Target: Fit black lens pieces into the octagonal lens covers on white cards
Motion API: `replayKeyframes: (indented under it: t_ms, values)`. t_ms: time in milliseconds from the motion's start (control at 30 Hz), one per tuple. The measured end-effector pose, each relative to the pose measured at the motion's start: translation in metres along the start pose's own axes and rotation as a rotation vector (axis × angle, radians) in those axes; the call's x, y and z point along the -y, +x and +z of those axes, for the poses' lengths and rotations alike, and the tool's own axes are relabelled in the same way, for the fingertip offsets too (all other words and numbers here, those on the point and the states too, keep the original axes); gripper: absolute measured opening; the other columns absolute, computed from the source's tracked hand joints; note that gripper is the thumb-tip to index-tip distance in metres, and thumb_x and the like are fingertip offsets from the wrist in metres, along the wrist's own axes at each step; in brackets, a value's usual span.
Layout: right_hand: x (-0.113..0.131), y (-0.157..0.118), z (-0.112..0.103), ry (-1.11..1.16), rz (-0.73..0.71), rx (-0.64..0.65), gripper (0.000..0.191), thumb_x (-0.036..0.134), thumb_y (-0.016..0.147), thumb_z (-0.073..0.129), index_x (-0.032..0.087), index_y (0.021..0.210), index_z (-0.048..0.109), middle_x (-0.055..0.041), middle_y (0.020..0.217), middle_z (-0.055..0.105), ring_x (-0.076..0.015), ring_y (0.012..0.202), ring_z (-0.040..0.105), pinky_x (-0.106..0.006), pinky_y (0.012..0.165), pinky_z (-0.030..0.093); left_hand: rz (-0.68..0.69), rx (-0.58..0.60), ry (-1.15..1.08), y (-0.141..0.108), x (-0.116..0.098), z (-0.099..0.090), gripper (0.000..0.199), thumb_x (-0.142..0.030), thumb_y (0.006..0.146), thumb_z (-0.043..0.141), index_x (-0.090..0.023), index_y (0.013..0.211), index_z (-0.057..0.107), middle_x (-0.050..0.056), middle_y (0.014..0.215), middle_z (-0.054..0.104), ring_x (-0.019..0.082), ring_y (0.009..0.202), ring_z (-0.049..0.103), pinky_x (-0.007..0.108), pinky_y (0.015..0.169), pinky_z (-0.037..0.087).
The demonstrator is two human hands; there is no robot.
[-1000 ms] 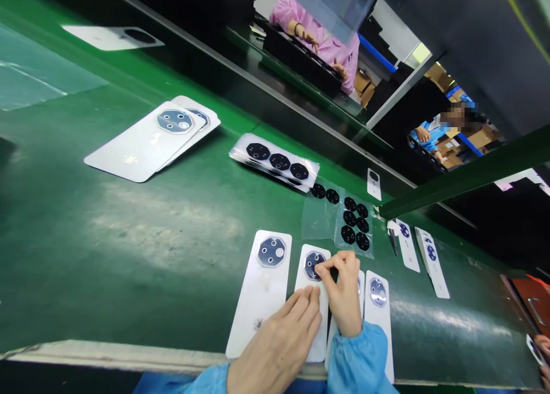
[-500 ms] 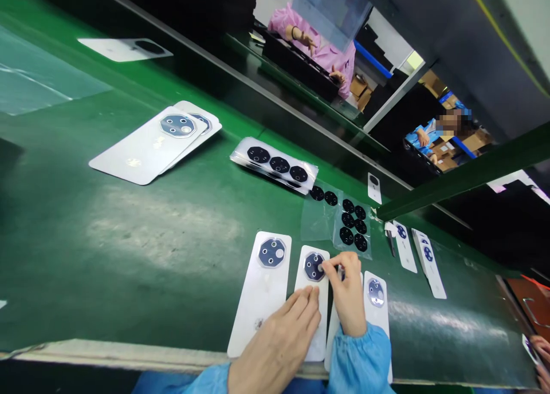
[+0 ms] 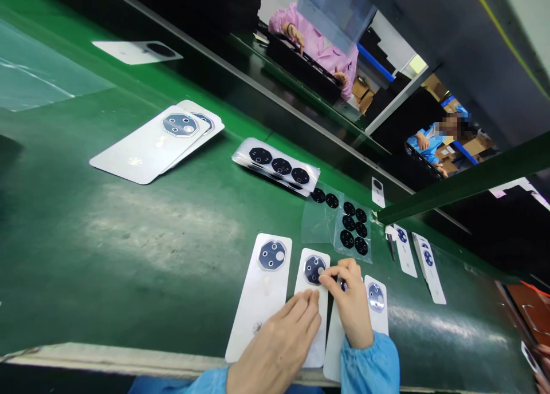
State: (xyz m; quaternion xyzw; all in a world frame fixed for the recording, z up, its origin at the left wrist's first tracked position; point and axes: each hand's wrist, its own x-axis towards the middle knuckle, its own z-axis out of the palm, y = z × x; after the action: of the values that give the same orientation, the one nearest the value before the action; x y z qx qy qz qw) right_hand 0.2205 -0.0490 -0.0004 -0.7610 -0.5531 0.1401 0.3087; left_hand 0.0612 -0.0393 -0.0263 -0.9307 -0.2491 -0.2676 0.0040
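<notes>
Four white panels with dark octagonal camera patches lie side by side at the table's front edge. My left hand (image 3: 281, 339) rests flat, fingers extended, on the lower part of the second white panel (image 3: 315, 319) and partly over the leftmost white panel (image 3: 258, 302). My right hand (image 3: 350, 299) is pinched at the right edge of the second panel's dark octagonal patch (image 3: 314, 270); whatever is between the fingertips is too small to make out. Its palm and wrist cover part of the third panel (image 3: 334, 348). To the right lies the fourth panel (image 3: 380, 322).
Stacked white panels (image 3: 137, 148) lie at left. Behind my hands are a pile of black-patch strips (image 3: 279, 165) and clear sheets with black octagons (image 3: 354, 228). More panels (image 3: 433, 279) lie right, beside a green post (image 3: 464, 182). People sit beyond; another person's hand shows at far right.
My right hand has shifted slightly down and right along the patch's edge, still pinched. My left hand stays in place. The camera view has moved slightly.
</notes>
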Motion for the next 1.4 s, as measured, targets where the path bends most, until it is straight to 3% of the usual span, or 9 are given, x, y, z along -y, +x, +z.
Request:
replayKeyframes:
  t_ms: [100,367,600,800,1033,1300,1400]
  values:
    - [0.001,0.0,0.0,0.031,0.036,-0.048,0.011,0.025,0.083,0.06,0.023,0.073,0.061,-0.0015,0.081,0.048,-0.0229,0.087,0.046,-0.039,0.08,0.036,-0.008,-0.012,-0.003,-0.001,0.0,-0.001,0.04,0.003,0.077,0.033,-0.008,0.108,0.055,0.01,0.114,0.064,0.02,0.103,0.06,0.032,0.091,0.045]
    - [0.011,-0.004,0.021,-0.083,-0.076,-0.024,0.013,0.018,0.088,0.048,0.022,0.077,0.053,-0.0032,0.088,0.047,-0.0219,0.086,0.043,-0.039,0.079,0.036,0.021,-0.025,0.005,0.0,-0.001,0.002,0.039,0.001,0.078,0.029,-0.008,0.107,0.054,0.011,0.11,0.064,0.022,0.104,0.06,0.034,0.094,0.043]
    - [0.006,0.015,0.003,-0.013,0.009,-0.173,0.019,0.03,0.091,0.045,0.022,0.075,0.051,-0.0013,0.081,0.049,-0.0199,0.08,0.047,-0.036,0.075,0.038,0.018,-0.028,0.021,-0.001,-0.001,-0.001,0.043,0.004,0.075,0.031,-0.004,0.11,0.054,0.013,0.113,0.063,0.021,0.104,0.06,0.033,0.095,0.044]
    - [0.022,0.018,0.007,-0.079,-0.107,-0.027,0.013,0.024,0.086,0.054,0.023,0.074,0.057,-0.0014,0.084,0.049,-0.0211,0.087,0.046,-0.037,0.08,0.038,0.019,-0.015,0.022,0.0,0.0,0.001,0.04,0.002,0.078,0.03,-0.005,0.109,0.055,0.013,0.112,0.062,0.021,0.104,0.06,0.034,0.093,0.045]
    - [0.017,0.015,0.022,-0.17,-0.211,-0.007,0.016,0.019,0.087,0.051,0.023,0.074,0.058,-0.0024,0.084,0.048,-0.0207,0.083,0.045,-0.037,0.075,0.039,0.008,-0.01,-0.003,-0.001,-0.001,0.003,0.035,-0.002,0.08,0.035,-0.008,0.106,0.056,0.01,0.109,0.063,0.021,0.103,0.06,0.033,0.095,0.044]
    - [0.009,0.028,0.021,-0.158,-0.131,-0.124,0.017,0.025,0.091,0.046,0.022,0.074,0.049,-0.0011,0.081,0.048,-0.0193,0.08,0.045,-0.035,0.074,0.039,0.035,0.02,0.041,-0.003,-0.002,0.003,0.039,0.0,0.078,0.034,-0.004,0.111,0.054,0.015,0.114,0.061,0.024,0.108,0.058,0.036,0.097,0.043]
    - [0.011,0.027,0.02,-0.176,-0.176,-0.13,0.014,0.026,0.09,0.048,0.022,0.078,0.052,-0.0023,0.085,0.048,-0.0201,0.083,0.044,-0.035,0.076,0.038,0.026,0.027,0.026,-0.002,-0.001,0.002,0.037,0.0,0.078,0.035,-0.005,0.109,0.055,0.014,0.113,0.062,0.023,0.107,0.058,0.035,0.097,0.043]
